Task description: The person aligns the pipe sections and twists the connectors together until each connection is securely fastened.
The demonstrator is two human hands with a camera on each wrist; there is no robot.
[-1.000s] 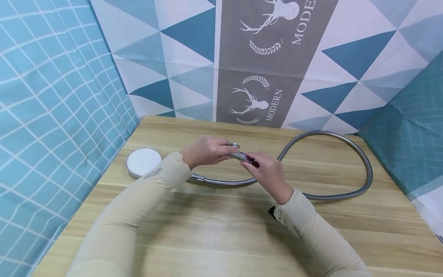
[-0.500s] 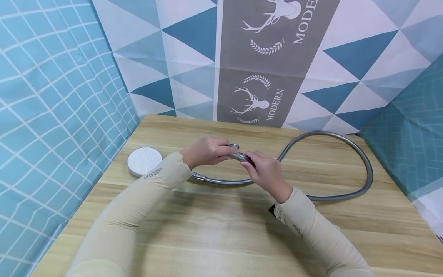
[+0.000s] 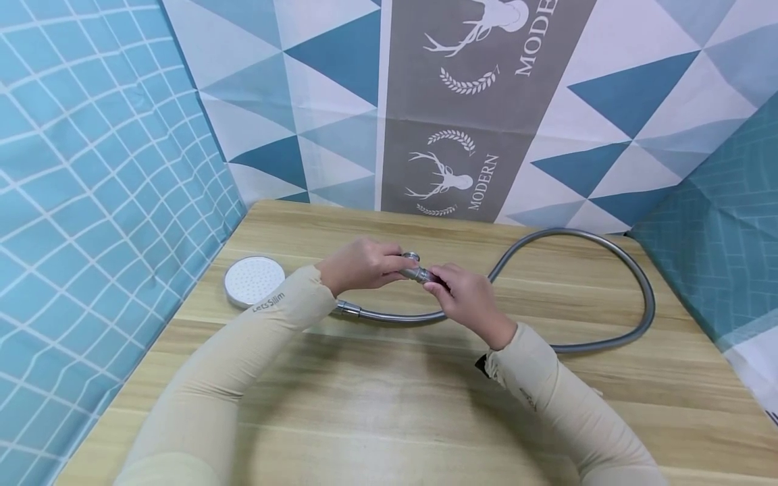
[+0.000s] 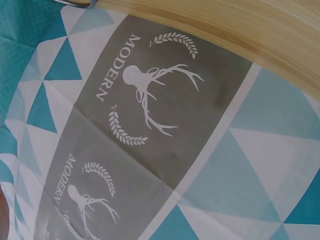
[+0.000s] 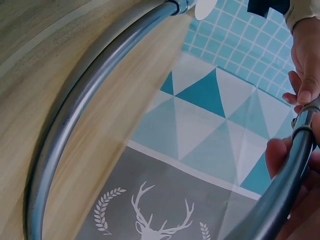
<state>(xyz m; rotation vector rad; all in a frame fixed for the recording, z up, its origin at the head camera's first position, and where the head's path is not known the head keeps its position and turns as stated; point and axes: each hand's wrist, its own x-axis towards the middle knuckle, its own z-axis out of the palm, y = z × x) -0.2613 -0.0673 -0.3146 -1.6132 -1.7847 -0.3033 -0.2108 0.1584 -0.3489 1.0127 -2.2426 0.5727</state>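
My left hand (image 3: 365,264) holds a small chrome fitting (image 3: 411,273) with a round knob (image 3: 411,256) on top, above the middle of the table. From the right, my right hand (image 3: 467,297) pinches the end of the grey metal shower hose (image 3: 645,290) where it meets that fitting. In the right wrist view the hose (image 5: 287,185) runs up between my right fingers (image 5: 276,156) to a collar, with my left hand (image 5: 306,60) just beyond. A white-faced shower head (image 3: 252,280) lies to the left, its handle partly hidden behind my left forearm.
The hose's other end (image 3: 348,309) joins the shower head's handle, and its loop spreads over the right of the wooden table (image 3: 365,418). A triangle-patterned cloth (image 3: 334,88) stands behind the table. A blue grid-patterned cloth (image 3: 91,169) hangs at the left.
My right hand has turned slightly on the hose end, and its forearm has swung a little to the right. My left hand stays in place on the fitting.
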